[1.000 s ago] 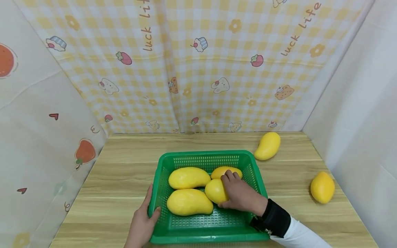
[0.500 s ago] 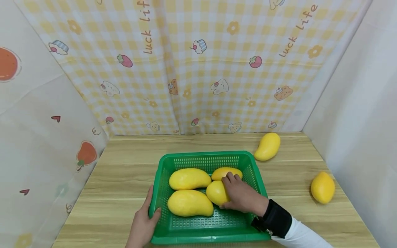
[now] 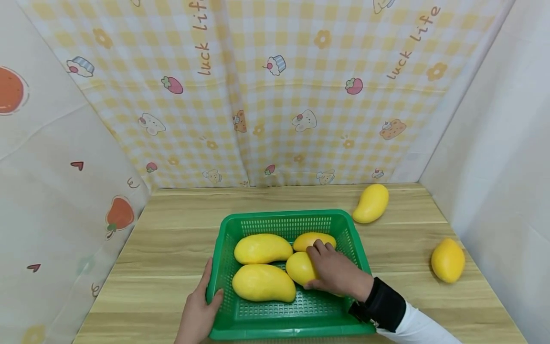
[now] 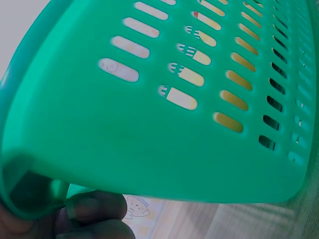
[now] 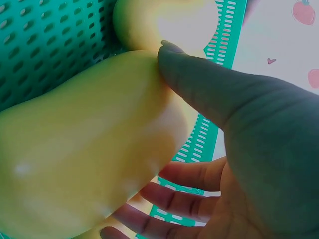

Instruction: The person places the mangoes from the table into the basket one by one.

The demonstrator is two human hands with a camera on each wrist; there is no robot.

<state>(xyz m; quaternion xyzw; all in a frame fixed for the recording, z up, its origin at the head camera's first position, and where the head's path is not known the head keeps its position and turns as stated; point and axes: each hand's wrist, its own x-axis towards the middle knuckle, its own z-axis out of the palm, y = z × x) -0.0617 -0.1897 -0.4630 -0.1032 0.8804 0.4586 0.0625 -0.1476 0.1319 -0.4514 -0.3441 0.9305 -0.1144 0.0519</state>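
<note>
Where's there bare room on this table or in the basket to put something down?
Bare table lies between the left curtain and left hand, and between the basket and the far-right mango. Inside the basket, a strip along the front rim looks bare. It's crowded behind that: four mangoes plus the right hand.

I've got room along the near side of the green basket (image 3: pixel 296 331), but mangoes (image 3: pixel 263 283) jam the middle and the right hand (image 3: pixel 337 272) crosses the right wall.
</note>
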